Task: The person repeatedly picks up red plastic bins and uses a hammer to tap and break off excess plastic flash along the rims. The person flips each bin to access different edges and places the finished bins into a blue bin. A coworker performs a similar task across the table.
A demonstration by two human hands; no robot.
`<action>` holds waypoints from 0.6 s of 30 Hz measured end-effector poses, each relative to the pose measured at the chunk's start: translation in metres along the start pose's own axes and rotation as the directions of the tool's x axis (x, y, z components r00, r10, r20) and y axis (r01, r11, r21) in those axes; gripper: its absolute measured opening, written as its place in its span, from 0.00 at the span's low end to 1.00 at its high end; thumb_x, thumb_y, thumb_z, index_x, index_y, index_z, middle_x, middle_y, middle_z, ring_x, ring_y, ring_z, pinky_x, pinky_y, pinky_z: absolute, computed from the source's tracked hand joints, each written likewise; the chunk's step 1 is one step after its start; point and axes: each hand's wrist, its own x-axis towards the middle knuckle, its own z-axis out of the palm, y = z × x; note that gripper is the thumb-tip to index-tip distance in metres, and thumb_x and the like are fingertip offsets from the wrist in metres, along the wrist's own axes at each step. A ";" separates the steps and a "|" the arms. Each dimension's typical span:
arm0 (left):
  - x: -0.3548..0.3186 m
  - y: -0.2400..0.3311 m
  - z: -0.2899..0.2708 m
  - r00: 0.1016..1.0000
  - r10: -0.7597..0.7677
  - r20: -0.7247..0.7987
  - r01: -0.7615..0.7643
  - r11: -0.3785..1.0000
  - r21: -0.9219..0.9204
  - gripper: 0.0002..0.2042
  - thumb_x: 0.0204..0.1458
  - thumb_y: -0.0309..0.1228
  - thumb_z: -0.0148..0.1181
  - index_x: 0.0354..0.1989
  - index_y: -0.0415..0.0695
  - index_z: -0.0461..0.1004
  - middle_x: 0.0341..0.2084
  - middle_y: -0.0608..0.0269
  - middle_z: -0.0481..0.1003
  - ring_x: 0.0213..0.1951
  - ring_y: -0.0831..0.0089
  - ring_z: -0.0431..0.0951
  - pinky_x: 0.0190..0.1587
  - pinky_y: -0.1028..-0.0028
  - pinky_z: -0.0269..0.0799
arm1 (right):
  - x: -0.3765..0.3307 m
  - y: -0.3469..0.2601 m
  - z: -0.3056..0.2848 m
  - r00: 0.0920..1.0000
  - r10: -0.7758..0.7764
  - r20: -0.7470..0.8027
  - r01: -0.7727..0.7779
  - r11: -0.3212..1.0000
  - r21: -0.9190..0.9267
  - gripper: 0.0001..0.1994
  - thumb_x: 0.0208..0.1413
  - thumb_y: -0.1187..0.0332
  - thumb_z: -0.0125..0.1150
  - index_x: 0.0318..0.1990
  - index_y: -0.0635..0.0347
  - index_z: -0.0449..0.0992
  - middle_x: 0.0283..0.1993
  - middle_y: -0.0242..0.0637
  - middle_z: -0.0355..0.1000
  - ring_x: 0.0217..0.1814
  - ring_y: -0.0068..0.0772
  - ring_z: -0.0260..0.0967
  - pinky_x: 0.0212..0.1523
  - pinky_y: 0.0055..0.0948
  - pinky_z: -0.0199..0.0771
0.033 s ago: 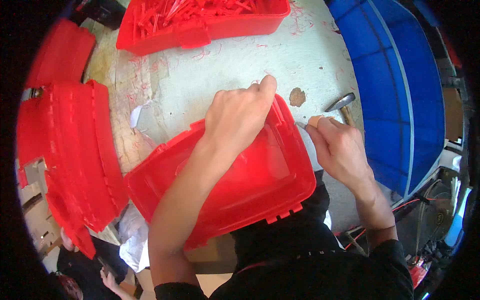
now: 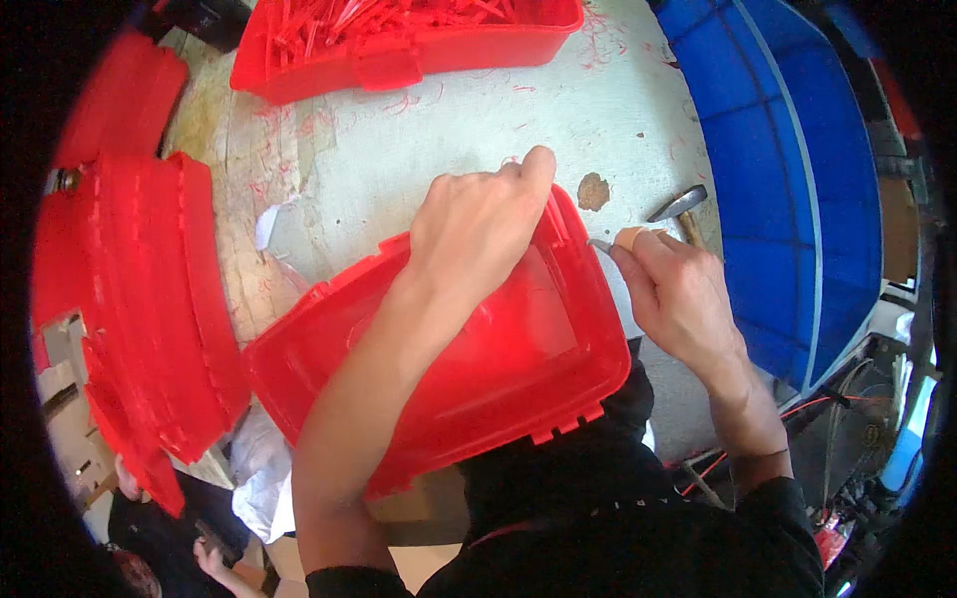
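A shallow red plastic lid or tray (image 2: 498, 364), tilted across the table's near edge, lies against my body. My left hand (image 2: 478, 219) is closed over its far rim; the fingertips are hidden beneath the hand. Beside the lid's right edge, my right hand (image 2: 683, 294) is closed round a small knife, its handle mostly covered. The short grey blade (image 2: 599, 245) sticks out toward the red rim, and I cannot tell if it touches. A tan wrap (image 2: 628, 237) shows on a finger of this hand.
A red box (image 2: 469, 55) full of thin red strips stands at the back. A hammer (image 2: 680, 204) lies right of my right hand, by a blue crate (image 2: 763, 189). Red moulded parts (image 2: 150, 299) are stacked at left. Another person's hand (image 2: 211, 558) shows at lower left.
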 end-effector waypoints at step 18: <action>-0.002 -0.002 0.000 1.000 0.018 -0.015 -0.017 0.999 0.043 0.08 0.49 0.22 0.56 0.39 0.39 0.69 0.23 0.51 0.80 0.28 0.57 0.84 0.29 0.62 0.79 | -0.043 -0.020 0.001 0.993 0.106 -0.048 -0.111 0.986 -0.127 0.05 0.61 0.69 0.58 0.35 0.61 0.76 0.30 0.46 0.76 0.29 0.51 0.75 0.27 0.41 0.73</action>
